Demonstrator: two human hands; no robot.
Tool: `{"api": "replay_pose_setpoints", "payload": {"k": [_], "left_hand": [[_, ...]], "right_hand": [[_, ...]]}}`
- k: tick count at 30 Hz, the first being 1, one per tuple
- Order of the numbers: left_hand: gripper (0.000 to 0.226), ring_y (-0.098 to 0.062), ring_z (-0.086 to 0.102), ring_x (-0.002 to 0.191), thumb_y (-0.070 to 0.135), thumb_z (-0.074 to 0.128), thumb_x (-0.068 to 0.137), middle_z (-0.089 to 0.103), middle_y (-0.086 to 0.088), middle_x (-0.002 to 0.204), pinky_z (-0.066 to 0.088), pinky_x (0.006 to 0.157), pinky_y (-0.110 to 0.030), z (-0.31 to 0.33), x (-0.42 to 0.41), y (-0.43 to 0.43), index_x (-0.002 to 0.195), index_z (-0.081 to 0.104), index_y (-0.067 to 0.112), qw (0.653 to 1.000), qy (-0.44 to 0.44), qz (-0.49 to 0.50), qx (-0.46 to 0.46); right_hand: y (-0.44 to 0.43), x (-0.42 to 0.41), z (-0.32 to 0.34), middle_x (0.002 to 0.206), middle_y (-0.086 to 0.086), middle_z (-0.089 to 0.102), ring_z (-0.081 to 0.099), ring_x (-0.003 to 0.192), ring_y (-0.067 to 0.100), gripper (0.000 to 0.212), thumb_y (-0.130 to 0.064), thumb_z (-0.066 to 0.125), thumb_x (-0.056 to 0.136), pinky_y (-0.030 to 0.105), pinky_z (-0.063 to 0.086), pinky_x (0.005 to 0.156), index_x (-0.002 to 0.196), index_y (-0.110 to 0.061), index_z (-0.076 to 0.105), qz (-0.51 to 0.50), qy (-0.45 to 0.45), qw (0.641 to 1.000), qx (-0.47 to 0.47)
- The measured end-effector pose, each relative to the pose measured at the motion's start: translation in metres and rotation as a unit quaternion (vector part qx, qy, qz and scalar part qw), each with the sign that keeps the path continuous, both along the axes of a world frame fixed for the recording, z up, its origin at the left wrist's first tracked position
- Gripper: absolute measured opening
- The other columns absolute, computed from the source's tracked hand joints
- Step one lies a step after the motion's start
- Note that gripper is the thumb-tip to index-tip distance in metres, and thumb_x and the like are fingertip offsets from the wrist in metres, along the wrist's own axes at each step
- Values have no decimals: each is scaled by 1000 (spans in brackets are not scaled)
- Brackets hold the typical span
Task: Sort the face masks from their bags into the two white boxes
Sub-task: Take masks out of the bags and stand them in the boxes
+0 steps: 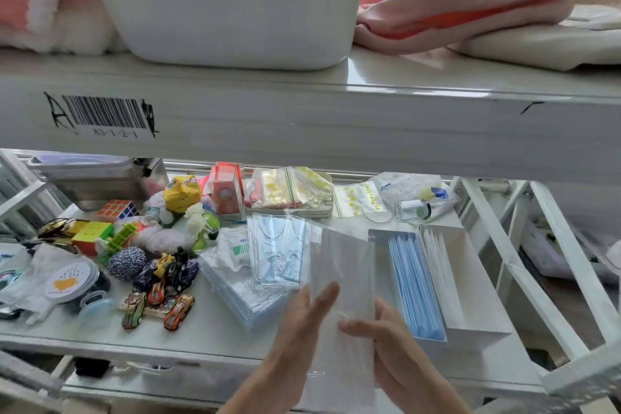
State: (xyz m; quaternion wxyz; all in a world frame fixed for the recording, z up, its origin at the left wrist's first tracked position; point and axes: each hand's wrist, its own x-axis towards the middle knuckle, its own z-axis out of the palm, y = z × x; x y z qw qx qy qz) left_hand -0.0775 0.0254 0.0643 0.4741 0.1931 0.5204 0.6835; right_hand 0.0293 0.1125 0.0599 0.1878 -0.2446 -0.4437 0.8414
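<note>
I hold a clear bag with a white face mask (342, 279) upright between both hands above the shelf's front edge. My left hand (299, 323) lies against its left side with straight fingers. My right hand (379, 336) pinches its lower right part, thumb on the front. Two white boxes stand side by side at the right: one (379, 239) holds several blue masks on edge, the other (477, 282) holds white masks. More bagged blue masks (275, 252) lie in a loose pile left of the held bag.
Toy cars (161, 292), puzzle cubes (117, 210), a yarn ball and other small toys crowd the shelf's left half. Zip bags on a tray (292, 191) and a small jar (411, 210) sit at the back. Overhead runs a shelf beam (336, 124) carrying a white tub.
</note>
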Motion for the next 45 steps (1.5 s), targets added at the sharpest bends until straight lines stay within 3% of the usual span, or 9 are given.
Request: {"api": "replay_pose_setpoints", "payload": {"k": [5, 17, 23, 28, 33, 38, 41, 43, 45], "left_hand": [[17, -28, 74, 77, 9, 61, 93, 76, -23, 98, 60, 64, -36, -8, 11, 8, 106, 70, 3, 998, -64, -13, -25], [43, -37, 61, 110, 11, 62, 90, 63, -31, 125, 45, 103, -55, 16, 31, 59, 130, 58, -4, 982, -90, -152, 59], [25, -23, 65, 89, 8, 69, 89, 71, -14, 98, 54, 79, -37, 61, 29, 117, 111, 66, -4, 972, 137, -122, 145], [27, -22, 67, 95, 1, 68, 85, 74, -17, 105, 55, 88, -39, 60, 28, 139, 112, 67, -1, 953, 229, -131, 150], [32, -20, 69, 99, 3, 62, 85, 76, -11, 107, 54, 80, -25, 17, 37, 138, 116, 69, 8, 964, 223, -117, 86], [29, -18, 69, 99, 2, 53, 97, 71, -16, 112, 56, 82, -27, 16, 55, 144, 125, 61, 4, 969, 202, -113, 81], [25, -14, 66, 95, 4, 56, 96, 70, -13, 108, 53, 80, -27, 30, 54, 153, 121, 59, 5, 975, 204, -70, 54], [31, -11, 61, 101, 9, 56, 98, 64, -4, 117, 46, 79, -22, 34, 47, 153, 129, 55, 11, 966, 253, -42, -9], [42, -16, 53, 114, 18, 54, 100, 56, -2, 130, 41, 84, -25, 28, 41, 150, 141, 45, 14, 958, 266, -51, -91]], "right_hand": [[9, 24, -2, 113, 35, 67, 68, 101, 48, 55, -6, 76, 66, 50, 58, 86, 118, 7, 66, -38, -19, 999, -32], [34, 75, 16, 109, 34, 69, 69, 98, 49, 50, -3, 80, 60, 53, 58, 83, 109, 2, 73, -67, -41, 996, 32], [73, 75, 48, 83, -1, 79, 76, 78, 15, 28, 4, 84, 70, 21, 58, 62, 90, -13, 75, -233, -121, 923, 282], [110, 72, 52, 72, -16, 76, 72, 68, -2, 33, 8, 79, 74, 11, 53, 61, 87, -21, 71, -266, -117, 896, 337], [117, 83, 15, 100, 8, 77, 73, 98, 25, 38, 3, 78, 79, 42, 60, 87, 113, -10, 69, -192, -130, 915, 329], [120, 83, 18, 105, 6, 76, 71, 101, 23, 29, -2, 66, 91, 44, 57, 92, 116, -17, 68, -190, -124, 918, 325], [133, 87, 44, 96, 8, 75, 72, 93, 27, 19, -6, 69, 89, 38, 61, 78, 107, -12, 68, -218, -163, 883, 383], [147, 104, 72, 82, 0, 70, 71, 80, 23, 12, -12, 73, 84, 16, 53, 58, 90, -18, 64, -239, -242, 825, 451], [163, 128, 92, 77, -5, 64, 66, 76, 19, 17, -19, 74, 78, 19, 46, 55, 83, -23, 57, -193, -358, 758, 510]]}}
